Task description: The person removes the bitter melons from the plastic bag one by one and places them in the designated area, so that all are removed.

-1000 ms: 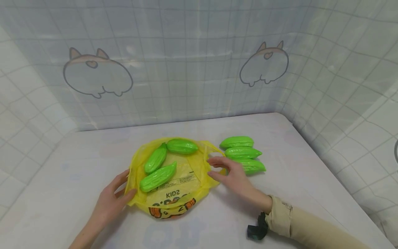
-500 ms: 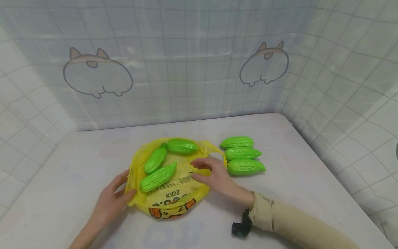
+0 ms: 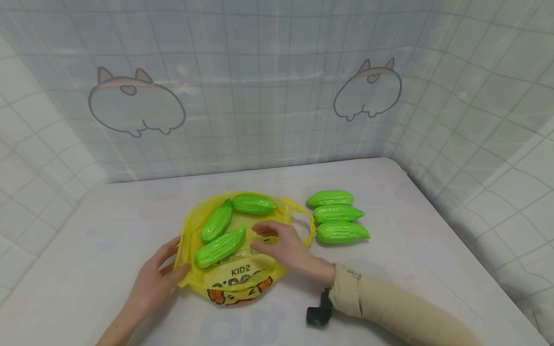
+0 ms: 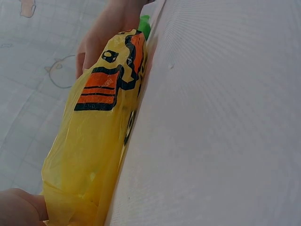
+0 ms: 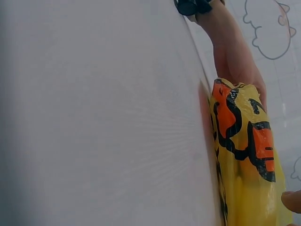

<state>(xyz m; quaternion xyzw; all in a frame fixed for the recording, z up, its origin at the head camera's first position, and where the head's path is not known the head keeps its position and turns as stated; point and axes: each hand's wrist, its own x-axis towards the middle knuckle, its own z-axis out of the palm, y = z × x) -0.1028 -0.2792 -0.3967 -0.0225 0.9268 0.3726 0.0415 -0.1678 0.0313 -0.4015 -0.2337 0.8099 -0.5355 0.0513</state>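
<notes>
A yellow plastic bag [image 3: 283, 206] lies on the table with its mouth spread open. Inside are three shiny green bitter melons: one [image 3: 253, 204] at the back, another [image 3: 217, 221] on the left, a third [image 3: 220, 247] in front. My left hand [image 3: 156, 269] grips the bag's left rim, thumb over the edge and fingers outside. Above the bag's opening is my right hand [image 3: 283, 245], fingers loosely bent and thumb apart, holding nothing, just right of the front melon. In the left wrist view, orange and black print marks the bag's side [image 4: 101, 89].
Three more bitter melons [image 3: 339, 214] lie stacked in a row right of the bag, beside its looped handle [image 3: 312, 223]. A black wrist camera [image 3: 319, 312] hangs under the right sleeve [image 3: 389, 302]. Grid-patterned curtains [image 3: 259, 120] border the white table [image 3: 130, 211].
My right hand has moved left from the bag's right edge to over its opening, uncovering the handle and the nearest outside melon. The left hand and the melons stay put.
</notes>
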